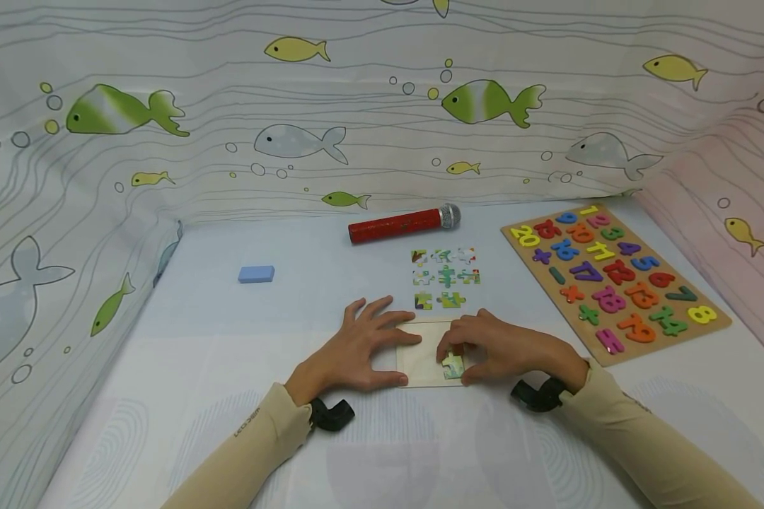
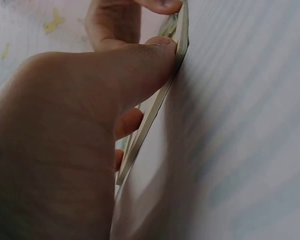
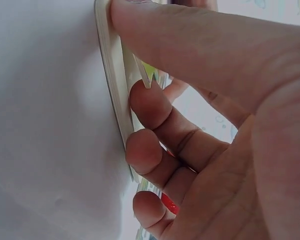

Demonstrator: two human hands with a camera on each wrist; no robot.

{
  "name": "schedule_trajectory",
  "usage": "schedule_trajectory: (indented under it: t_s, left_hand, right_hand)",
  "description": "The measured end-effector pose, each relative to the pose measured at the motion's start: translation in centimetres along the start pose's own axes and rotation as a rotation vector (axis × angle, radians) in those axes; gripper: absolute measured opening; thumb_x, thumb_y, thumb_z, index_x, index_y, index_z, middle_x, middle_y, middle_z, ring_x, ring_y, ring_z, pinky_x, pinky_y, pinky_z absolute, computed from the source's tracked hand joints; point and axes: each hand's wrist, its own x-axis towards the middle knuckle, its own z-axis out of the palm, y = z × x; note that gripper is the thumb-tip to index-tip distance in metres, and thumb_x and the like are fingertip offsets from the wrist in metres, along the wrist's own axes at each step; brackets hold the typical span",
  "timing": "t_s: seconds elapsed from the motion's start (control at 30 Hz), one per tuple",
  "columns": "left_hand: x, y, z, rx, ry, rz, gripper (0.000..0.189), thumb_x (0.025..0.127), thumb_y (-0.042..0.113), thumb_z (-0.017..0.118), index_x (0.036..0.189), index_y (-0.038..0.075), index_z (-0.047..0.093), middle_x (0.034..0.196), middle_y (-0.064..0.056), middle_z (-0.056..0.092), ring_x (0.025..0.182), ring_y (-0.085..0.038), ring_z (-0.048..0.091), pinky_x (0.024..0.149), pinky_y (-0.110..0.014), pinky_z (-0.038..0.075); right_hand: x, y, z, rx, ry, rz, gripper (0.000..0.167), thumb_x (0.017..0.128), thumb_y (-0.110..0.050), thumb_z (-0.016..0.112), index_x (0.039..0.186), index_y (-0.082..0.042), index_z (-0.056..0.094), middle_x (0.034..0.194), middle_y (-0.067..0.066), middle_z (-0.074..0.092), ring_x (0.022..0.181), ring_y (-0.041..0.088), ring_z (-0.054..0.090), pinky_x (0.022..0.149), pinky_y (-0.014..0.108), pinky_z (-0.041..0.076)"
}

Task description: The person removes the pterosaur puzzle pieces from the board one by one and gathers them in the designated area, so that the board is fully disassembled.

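A pale wooden puzzle board [image 1: 420,362] lies flat in front of the person. My left hand [image 1: 364,348] rests on its left side, fingers spread, thumb near the lower left corner. In the left wrist view that thumb [image 2: 145,62] presses against the board's edge [image 2: 149,120]. My right hand [image 1: 506,348] bends over the board's right side and pinches a green and white jigsaw piece [image 1: 453,366] at the lower right. The right wrist view shows a fingertip [image 3: 151,102] under the piece's edge [image 3: 149,74], and the thumb at the board's rim.
Several loose jigsaw pieces [image 1: 446,276] lie in rows just beyond the board. Behind them is a red microphone [image 1: 397,226]. A blue block [image 1: 256,273] sits to the left. At right lies a wooden number board [image 1: 611,283] with colourful numerals. A fish-patterned cloth [image 1: 382,106] rises behind.
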Motion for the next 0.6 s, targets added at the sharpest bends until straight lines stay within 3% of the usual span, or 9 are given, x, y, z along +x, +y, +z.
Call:
schedule_trajectory:
  t_s: [0.3,0.6]
  left_hand:
    - [0.0,0.0,0.0,-0.003,-0.006,-0.003,0.058,0.085,0.063,0.068,0.137,0.039,0.062,0.157,0.007,0.047,0.154,-0.035,0.028,0.117,-0.068,0.015]
    - [-0.1,0.1,-0.1,0.012,-0.006,0.016,0.059,0.085,0.062,0.068,0.138,0.038,0.062,0.158,0.005,0.047,0.154,-0.036,0.029,0.116,-0.07,0.016]
  right_hand:
    - [0.1,1.1,-0.1,0.021,0.066,-0.021,0.038,0.082,-0.026,0.086,0.117,-0.03,0.071,0.095,-0.013,0.063,0.089,0.007,0.052,0.081,0.033,0.03]
    - [-0.7,4.4,-1.5,0.03,0.295,0.047,0.039,0.084,-0.018,0.084,0.121,-0.022,0.072,0.096,-0.01,0.064,0.084,0.012,0.052,0.078,0.036,0.032]
